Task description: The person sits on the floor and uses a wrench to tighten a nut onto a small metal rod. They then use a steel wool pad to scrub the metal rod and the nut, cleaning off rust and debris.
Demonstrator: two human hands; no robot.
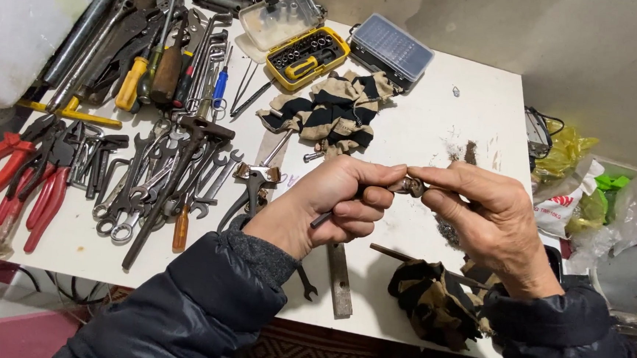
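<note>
My left hand [328, 205] is closed around a thin dark metal rod [323, 218], whose lower end sticks out below my fingers. My right hand [489, 215] pinches a small rusty metal fitting [412, 185] at the rod's upper end between thumb and forefinger. Both hands meet above the white table [440, 113], near its front half. Both arms wear dark padded sleeves.
Several wrenches [137, 197], red-handled pliers [20, 183] and screwdrivers [156, 66] cover the table's left. A yellow socket case [307, 57], a grey bit box [393, 49] and a striped rag [337, 114] lie at the back. A flat file [339, 280] and a camouflage rag [436, 300] lie near the front edge. Plastic bags [590, 196] sit at the right.
</note>
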